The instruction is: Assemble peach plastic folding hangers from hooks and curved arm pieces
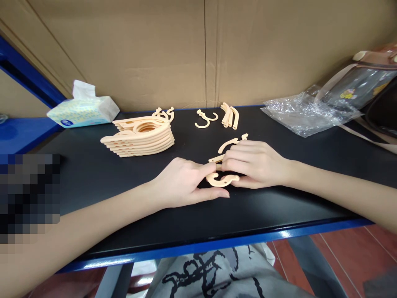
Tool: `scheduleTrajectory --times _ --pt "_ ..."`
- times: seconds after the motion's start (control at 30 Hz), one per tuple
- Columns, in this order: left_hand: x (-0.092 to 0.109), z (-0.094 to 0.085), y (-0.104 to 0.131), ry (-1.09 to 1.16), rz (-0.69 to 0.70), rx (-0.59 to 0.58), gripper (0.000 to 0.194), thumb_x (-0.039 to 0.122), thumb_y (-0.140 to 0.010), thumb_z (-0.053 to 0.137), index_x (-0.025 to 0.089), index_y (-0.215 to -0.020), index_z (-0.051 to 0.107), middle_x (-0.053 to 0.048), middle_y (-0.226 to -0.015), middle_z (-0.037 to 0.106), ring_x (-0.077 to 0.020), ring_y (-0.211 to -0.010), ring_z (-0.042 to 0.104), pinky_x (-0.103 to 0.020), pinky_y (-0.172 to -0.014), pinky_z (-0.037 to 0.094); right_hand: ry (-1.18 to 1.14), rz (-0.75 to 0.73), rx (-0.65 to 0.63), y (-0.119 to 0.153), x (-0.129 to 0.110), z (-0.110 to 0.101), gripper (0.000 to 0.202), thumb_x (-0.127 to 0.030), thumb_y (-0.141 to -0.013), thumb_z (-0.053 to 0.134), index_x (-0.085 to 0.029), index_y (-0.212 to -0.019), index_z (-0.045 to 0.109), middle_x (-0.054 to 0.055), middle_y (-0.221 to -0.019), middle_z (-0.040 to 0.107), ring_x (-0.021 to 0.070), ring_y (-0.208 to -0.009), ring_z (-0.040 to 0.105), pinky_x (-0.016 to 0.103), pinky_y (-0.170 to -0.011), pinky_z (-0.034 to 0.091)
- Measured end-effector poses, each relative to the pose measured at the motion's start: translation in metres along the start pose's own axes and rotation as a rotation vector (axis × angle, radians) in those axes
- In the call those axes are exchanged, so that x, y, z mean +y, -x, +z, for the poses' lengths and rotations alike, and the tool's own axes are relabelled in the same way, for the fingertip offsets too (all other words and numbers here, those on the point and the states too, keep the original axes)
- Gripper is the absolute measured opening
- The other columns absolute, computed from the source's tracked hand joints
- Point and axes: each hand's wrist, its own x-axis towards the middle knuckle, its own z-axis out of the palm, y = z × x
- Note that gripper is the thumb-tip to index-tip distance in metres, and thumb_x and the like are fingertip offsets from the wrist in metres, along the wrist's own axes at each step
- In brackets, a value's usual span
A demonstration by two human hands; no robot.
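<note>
My left hand [182, 182] is closed at the table's front middle, its index finger and thumb around a cream plastic hook [221, 182] that looks like a hanger hook. Facing it, my right hand [256, 163] has its fingers curled over cream plastic hanger parts, with the thumb by the hook's end. A straight piece [216, 159] shows partly beneath the right fingers, which hide how the parts meet. Just behind that hand lies a curved hanger arm [228, 145]. A small knobbed end [245, 137] sticks out past the knuckles.
A stack of cream folding hangers [139, 140] stands left on the black table [198, 223]. Behind are loose hooks [207, 119] and curved arms [229, 116]. A tissue pack [83, 109] sits back left; a clear plastic bag [305, 111] and a transparent handbag [353, 87] lie right.
</note>
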Motion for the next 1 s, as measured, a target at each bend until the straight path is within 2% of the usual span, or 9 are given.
scheduleTrajectory --times 0.3,0.67,0.8,1.0 --pt "-0.0006 0.0008 -0.0005 -0.006 0.031 0.021 0.046 0.058 -0.089 0.039 0.017 -0.071 0.051 0.004 -0.051 0.049 -0.0092 -0.043 0.046 -0.021 -0.044 0.022 0.005 0.006 -0.023 -0.0001 0.0005 0.0023 0.025 -0.035 -0.092 0.045 -0.015 -0.088 0.060 0.003 -0.082 0.064 0.0151 -0.078 0.058 0.026 -0.072 0.044" --pt "-0.0004 0.0009 0.0003 0.012 -0.027 -0.031 0.040 0.041 -0.092 0.031 0.018 -0.064 0.046 0.003 -0.051 0.048 -0.0093 -0.043 0.043 -0.022 -0.046 0.022 -0.031 0.072 -0.126 -0.0008 0.0012 0.0025 0.023 -0.032 -0.092 0.042 -0.016 -0.095 0.057 0.007 -0.094 0.062 0.0172 -0.083 0.058 0.029 -0.071 0.046" --pt "-0.0007 0.0009 -0.0002 0.012 -0.028 -0.031 0.041 0.041 -0.093 0.030 0.018 -0.064 0.046 0.004 -0.052 0.047 -0.0094 -0.043 0.042 -0.022 -0.045 0.022 -0.033 0.073 -0.134 -0.0010 0.0008 0.0013 0.023 -0.033 -0.092 0.041 -0.016 -0.093 0.057 0.007 -0.093 0.062 0.0175 -0.082 0.058 0.029 -0.070 0.046" --pt "-0.0015 0.0011 0.0000 0.000 0.001 -0.028 0.048 0.051 -0.093 0.031 0.017 -0.063 0.045 0.004 -0.052 0.048 -0.0092 -0.045 0.044 -0.022 -0.046 0.021 -0.015 0.105 -0.142 -0.0015 0.0015 0.0036 0.028 -0.037 -0.093 0.040 -0.016 -0.093 0.057 0.006 -0.091 0.060 0.0160 -0.078 0.056 0.028 -0.067 0.044"
